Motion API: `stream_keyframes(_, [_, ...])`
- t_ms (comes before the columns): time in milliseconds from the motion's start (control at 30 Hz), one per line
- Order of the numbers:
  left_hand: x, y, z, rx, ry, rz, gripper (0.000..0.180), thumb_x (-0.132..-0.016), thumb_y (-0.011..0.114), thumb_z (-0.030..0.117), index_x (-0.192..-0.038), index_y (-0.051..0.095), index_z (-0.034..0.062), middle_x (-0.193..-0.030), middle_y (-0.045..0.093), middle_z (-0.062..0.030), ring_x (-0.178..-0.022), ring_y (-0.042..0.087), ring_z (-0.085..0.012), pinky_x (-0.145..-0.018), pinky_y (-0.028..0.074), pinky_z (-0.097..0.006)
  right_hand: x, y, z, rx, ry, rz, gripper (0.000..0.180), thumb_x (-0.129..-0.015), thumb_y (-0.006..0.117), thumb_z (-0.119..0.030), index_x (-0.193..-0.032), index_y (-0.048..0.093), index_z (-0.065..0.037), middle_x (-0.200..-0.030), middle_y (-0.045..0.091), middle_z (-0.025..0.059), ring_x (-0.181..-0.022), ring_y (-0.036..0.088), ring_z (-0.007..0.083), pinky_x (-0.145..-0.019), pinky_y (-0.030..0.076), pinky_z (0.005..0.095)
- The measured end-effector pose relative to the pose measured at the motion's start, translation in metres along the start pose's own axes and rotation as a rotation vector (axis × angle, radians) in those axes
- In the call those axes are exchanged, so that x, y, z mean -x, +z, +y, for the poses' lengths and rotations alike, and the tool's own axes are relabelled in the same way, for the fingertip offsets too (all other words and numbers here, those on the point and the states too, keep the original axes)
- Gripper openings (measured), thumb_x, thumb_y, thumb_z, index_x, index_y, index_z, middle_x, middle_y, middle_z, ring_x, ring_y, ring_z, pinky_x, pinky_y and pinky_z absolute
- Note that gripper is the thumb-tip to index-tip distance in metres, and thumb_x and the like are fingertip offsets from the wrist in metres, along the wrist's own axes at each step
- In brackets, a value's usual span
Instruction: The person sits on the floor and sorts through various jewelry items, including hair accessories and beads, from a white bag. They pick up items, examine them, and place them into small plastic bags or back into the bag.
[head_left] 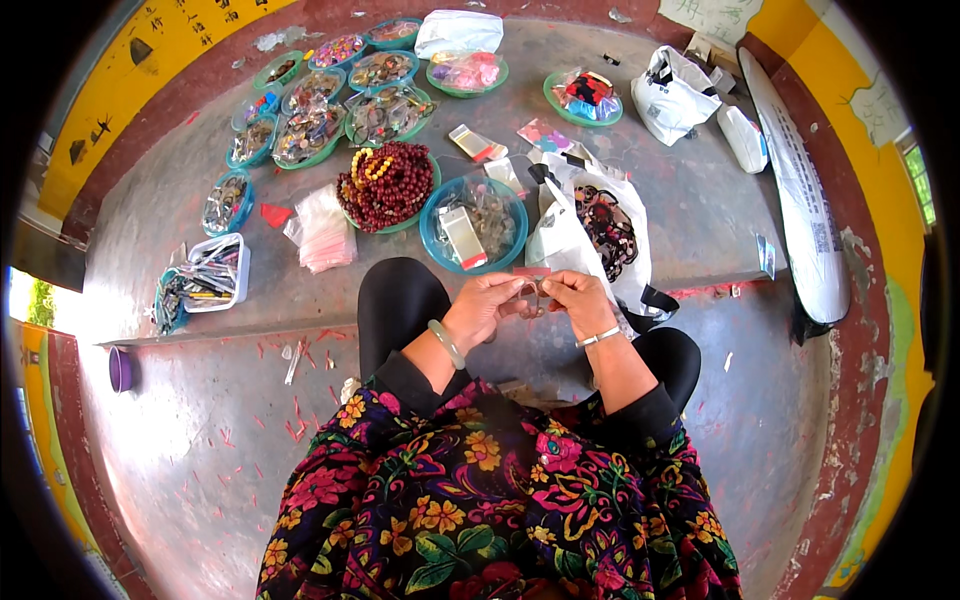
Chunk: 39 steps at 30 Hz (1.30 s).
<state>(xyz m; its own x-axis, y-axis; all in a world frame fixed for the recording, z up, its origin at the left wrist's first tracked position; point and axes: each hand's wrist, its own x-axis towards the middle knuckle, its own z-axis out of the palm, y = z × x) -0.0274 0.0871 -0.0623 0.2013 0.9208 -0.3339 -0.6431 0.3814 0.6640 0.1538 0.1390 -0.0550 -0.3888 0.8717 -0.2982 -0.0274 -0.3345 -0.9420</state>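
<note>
My left hand (487, 303) and my right hand (577, 299) meet in front of me above my knees, fingertips together. Between them they pinch a small clear packet with a red strip along its top (532, 277); what is inside it is too small to tell. A pale green bangle sits on my left wrist and a silver one on my right. Just beyond my hands stands a blue bowl (436, 232) holding clear packets. An open white plastic bag (563, 238) of dark beaded pieces lies to its right.
A green dish heaped with dark red bead bracelets (387, 185) sits left of the blue bowl, with a stack of clear packets (324, 232) beside it. Several small dishes of jewellery line the back. A white tub (216, 275) is at left. Red strips litter the floor.
</note>
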Motion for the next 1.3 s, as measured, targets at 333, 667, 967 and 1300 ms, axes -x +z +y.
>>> stream_keyframes(333, [-0.002, 0.002, 0.0, 0.076, 0.012, 0.027, 0.016, -0.086, 0.054, 0.004, -0.1, 0.06, -0.0029, -0.096, 0.063, -0.0088, -0.081, 0.06, -0.0117, -0.076, 0.05, -0.024, -0.004, 0.002, 0.013, 0.15, -0.143, -0.026, 0.008, -0.081, 0.061, -0.004, -0.084, 0.064, 0.004, -0.076, 0.062, 0.0037, -0.064, 0.057, 0.0089, -0.057, 0.048, 0.0221])
stream_keyframes(667, [-0.002, 0.002, -0.003, 0.042, 0.012, 0.009, 0.013, -0.086, 0.055, 0.006, -0.094, 0.061, -0.0028, -0.098, 0.063, -0.0115, -0.084, 0.061, -0.0148, -0.077, 0.052, -0.026, 0.001, 0.004, 0.001, 0.041, -0.033, 0.04, 0.009, -0.078, 0.066, -0.008, -0.083, 0.066, 0.0, -0.074, 0.063, 0.0015, -0.064, 0.056, 0.0074, -0.053, 0.046, 0.0214])
stream_keyframes(967, [-0.005, -0.005, -0.005, 0.085, -0.006, 0.012, 0.012, -0.086, 0.055, 0.006, -0.092, 0.059, -0.0039, -0.09, 0.063, -0.0118, -0.079, 0.063, -0.0168, -0.075, 0.054, -0.029, -0.001, 0.002, 0.007, 0.0, 0.026, 0.039, 0.01, -0.078, 0.067, -0.01, -0.084, 0.066, -0.003, -0.074, 0.063, 0.0007, -0.063, 0.054, 0.0069, -0.054, 0.043, 0.0214])
stream_keyframes(1300, [0.0, 0.002, 0.003, 0.18, -0.029, -0.006, 0.015, -0.085, 0.055, 0.001, -0.097, 0.059, -0.0068, -0.094, 0.062, -0.0157, -0.084, 0.063, -0.0191, -0.078, 0.053, -0.029, -0.005, -0.001, 0.016, -0.271, 0.116, 0.02, 0.008, -0.081, 0.062, -0.009, -0.088, 0.065, -0.004, -0.075, 0.061, -0.0015, -0.063, 0.054, 0.0065, -0.057, 0.042, 0.0207])
